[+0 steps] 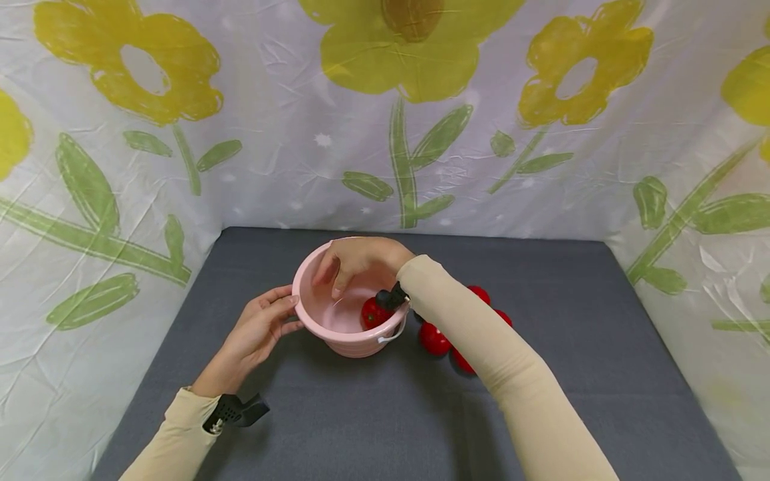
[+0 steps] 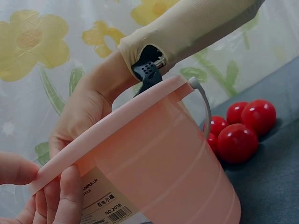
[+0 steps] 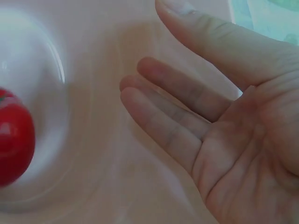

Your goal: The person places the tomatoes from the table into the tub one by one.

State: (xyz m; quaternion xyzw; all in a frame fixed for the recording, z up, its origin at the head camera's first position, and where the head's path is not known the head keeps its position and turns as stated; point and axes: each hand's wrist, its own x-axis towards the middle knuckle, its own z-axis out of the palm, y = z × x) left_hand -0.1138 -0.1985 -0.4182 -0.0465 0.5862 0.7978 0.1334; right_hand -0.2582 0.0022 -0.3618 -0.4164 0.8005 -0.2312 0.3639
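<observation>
A pink bucket [image 1: 349, 346] stands on the dark cloth, its mouth turned toward the head view. My left hand [image 1: 260, 322] grips the rim at its left side, thumb on top and fingers beneath, as the left wrist view shows beside a printed label [image 2: 105, 200]. Inside the bucket is my right hand [image 1: 359, 259], its fingers extended and holding nothing. In the right wrist view the palm and spread fingers [image 3: 163, 126] are apart from a red tomato [image 3: 14, 140] lying on the bucket's bottom.
Several red tomatoes [image 1: 434, 339] lie grouped right of the bucket, partly hidden under the right forearm [image 1: 493, 347]. A pale handle [image 1: 392, 332] hangs at the bucket's right side. Behind the dark tablecloth [image 1: 361, 427] rises a flowered curtain [image 1: 289, 160].
</observation>
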